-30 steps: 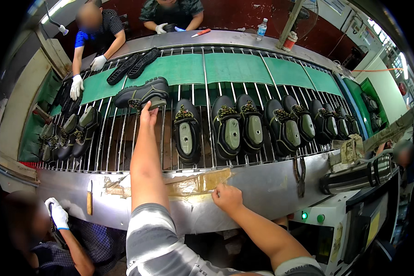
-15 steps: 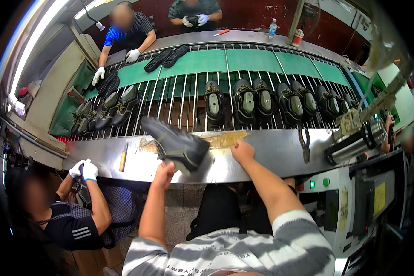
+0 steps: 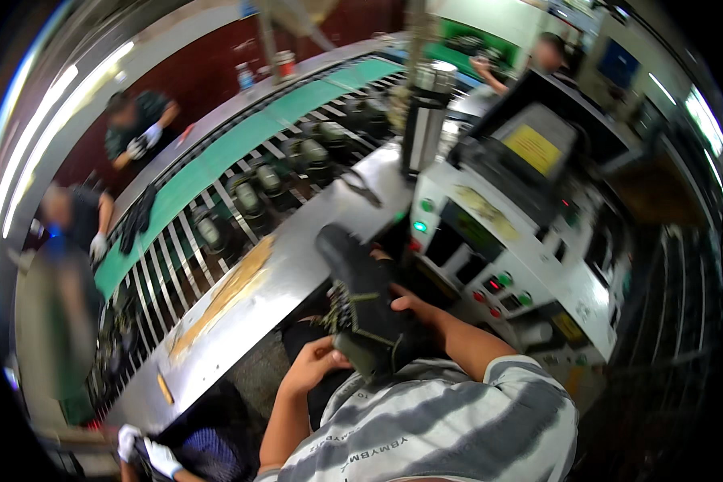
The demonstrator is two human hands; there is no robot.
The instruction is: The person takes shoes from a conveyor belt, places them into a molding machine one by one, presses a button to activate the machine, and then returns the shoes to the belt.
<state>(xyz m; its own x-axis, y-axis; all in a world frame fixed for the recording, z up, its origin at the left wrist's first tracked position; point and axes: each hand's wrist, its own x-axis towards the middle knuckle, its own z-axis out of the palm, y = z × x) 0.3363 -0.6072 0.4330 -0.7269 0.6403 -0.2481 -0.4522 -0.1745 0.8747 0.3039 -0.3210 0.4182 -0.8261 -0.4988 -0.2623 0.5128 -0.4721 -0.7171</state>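
Observation:
A black boot [image 3: 365, 309] with yellow-green trim and speckled laces is held close in front of my body, its toe pointing away toward the metal table. Near its grey-green collar, my left hand [image 3: 317, 361] pinches the edge. My right hand [image 3: 414, 304] grips the boot's right side; some of its fingers are hidden behind the boot. On the conveyor to the left stand several similar dark shoes [image 3: 251, 199] in a row. Lying on the table's near-left part is a yellow-handled tool [image 3: 165, 389].
A white control machine [image 3: 506, 241] with lit buttons stands close on my right. At the table's far end are a steel flask [image 3: 427, 120] and dark pincers [image 3: 360, 189]. The slatted conveyor [image 3: 157, 277] runs along the table. A gloved co-worker [image 3: 157, 458] sits at lower left; others work beyond.
My view has swung to the right, toward the machine. The boot has come off the table area to my body, its toe now pointing away, and my right hand has taken hold of it too.

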